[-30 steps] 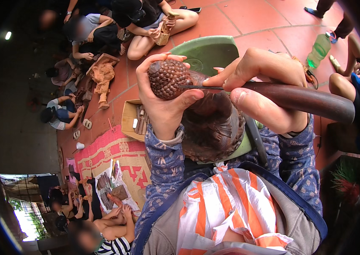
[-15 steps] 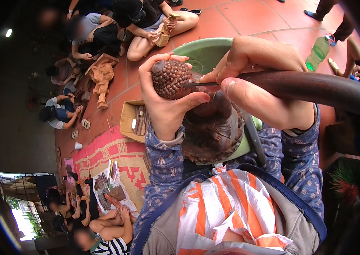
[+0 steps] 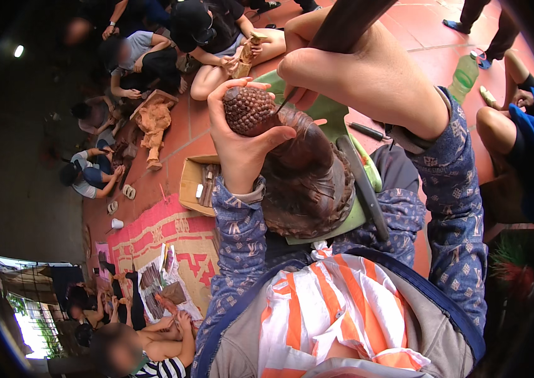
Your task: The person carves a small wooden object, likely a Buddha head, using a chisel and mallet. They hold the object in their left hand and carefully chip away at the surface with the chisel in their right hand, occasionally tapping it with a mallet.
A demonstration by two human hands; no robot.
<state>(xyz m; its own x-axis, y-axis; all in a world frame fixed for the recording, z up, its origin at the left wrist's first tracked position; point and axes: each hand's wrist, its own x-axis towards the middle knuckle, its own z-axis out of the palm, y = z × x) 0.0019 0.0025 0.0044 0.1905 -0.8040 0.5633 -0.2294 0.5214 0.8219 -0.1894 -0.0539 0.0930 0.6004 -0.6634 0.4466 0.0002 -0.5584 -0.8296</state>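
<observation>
A dark brown carved wooden statue (image 3: 304,170) with a head of knobbly curls leans between my legs. My left hand (image 3: 245,154) is wrapped round that head, fingers over the far side and thumb across the near side. In my right hand (image 3: 361,79) is a carving tool (image 3: 352,22) with a thick dark handle, which rises toward the upper edge. Its thin blade meets the statue at the edge of the curls, beside the face. My right fingertips are partly hidden behind the hand.
Behind the statue is a green surface (image 3: 336,112); a dark curved bar (image 3: 362,186) runs beside it. A black-handled tool (image 3: 369,131) lies to the right. At left are a cardboard box (image 3: 190,183) of tools and a patterned mat (image 3: 147,227). Several people sit around; a green bottle (image 3: 464,79) stands at right.
The tool's handle has swung from pointing right to pointing up and away. My right hand has turned and moved up with it. The blade has shifted along the curls; my left hand keeps its hold.
</observation>
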